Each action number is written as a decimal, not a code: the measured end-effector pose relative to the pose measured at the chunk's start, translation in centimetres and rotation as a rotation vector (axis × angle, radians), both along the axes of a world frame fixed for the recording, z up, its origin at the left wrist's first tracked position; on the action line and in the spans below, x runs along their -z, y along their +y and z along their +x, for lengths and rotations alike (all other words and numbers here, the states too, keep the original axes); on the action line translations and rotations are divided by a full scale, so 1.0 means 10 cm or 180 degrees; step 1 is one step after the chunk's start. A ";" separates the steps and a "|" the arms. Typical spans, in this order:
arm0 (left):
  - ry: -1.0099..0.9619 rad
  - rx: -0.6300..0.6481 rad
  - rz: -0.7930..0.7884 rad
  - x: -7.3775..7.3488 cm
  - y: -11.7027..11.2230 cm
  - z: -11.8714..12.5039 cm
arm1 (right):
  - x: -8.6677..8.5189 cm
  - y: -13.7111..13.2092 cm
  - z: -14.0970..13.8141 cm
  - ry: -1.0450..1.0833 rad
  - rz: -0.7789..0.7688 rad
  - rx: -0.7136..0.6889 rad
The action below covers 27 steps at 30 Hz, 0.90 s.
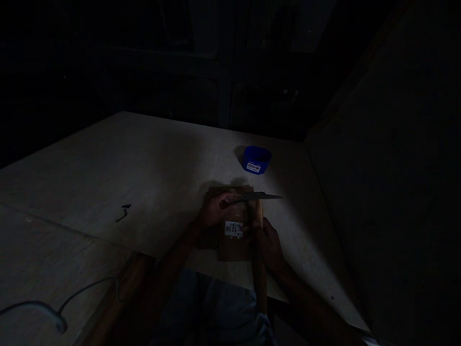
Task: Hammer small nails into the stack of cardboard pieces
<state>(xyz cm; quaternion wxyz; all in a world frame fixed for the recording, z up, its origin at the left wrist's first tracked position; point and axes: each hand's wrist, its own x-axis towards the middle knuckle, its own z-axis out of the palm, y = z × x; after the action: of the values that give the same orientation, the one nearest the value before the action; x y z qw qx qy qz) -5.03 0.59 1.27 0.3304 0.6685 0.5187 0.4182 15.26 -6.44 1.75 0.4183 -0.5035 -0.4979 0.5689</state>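
A brown cardboard parcel with a white label lies on the pale table near its front edge. My left hand is closed round the dark handle of a knife, whose blade points right across the parcel's far end. My right hand is closed on a long wooden stick that stands against the parcel's right side and runs down towards me. The scene is very dark.
A blue round tub with a label stands beyond the parcel. A small dark scrap lies on the table to the left. A grey cable trails at the lower left. A dark wall rises on the right.
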 end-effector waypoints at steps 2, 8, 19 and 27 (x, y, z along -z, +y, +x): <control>0.0083 -0.0171 0.0296 -0.10 -0.08 -0.07 | 0.00 -0.01 0.00 0.0164 0.0034 0.0091; 0.0661 -0.0961 0.0987 -0.19 -0.37 -0.56 | -0.01 0.01 0.00 0.0364 0.0153 0.0230; 0.2333 -0.2894 0.0090 0.18 -1.19 -2.11 | -0.02 -0.02 0.06 0.0167 0.0153 0.0037; 0.2397 -0.2781 -0.0280 0.21 -1.30 -2.51 | -0.13 -0.03 0.02 0.0041 0.0169 0.0204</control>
<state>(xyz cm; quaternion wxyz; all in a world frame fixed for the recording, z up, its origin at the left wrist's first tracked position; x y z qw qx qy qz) -30.12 -12.37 -0.87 -0.0528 0.4807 0.8453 0.2271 15.47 -6.72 3.08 0.4527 -0.5042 -0.4937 0.5450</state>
